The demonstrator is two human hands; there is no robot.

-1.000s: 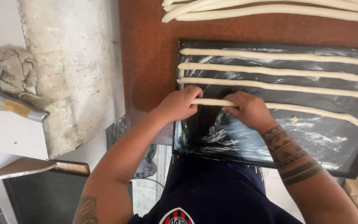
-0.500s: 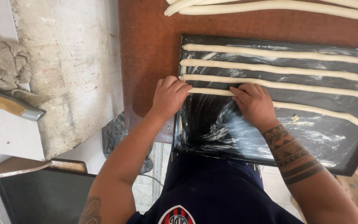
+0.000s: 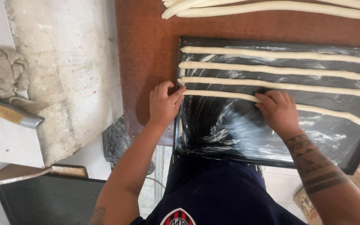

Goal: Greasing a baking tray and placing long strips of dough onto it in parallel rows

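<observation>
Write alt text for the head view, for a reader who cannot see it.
Seen from above, a person's left hand and right hand press the nearest of four long dough ropes onto a greased black tray. The tray sits on a reddish-brown table, with more dough ropes beyond it. A floury slab and a rag lie to the left.

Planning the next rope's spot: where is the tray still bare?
Free: greased tray area between the fourth dough rope and the near rim. Also brown table left of the tray. Crowded: tray's far half, where right hand and left hand work.
</observation>
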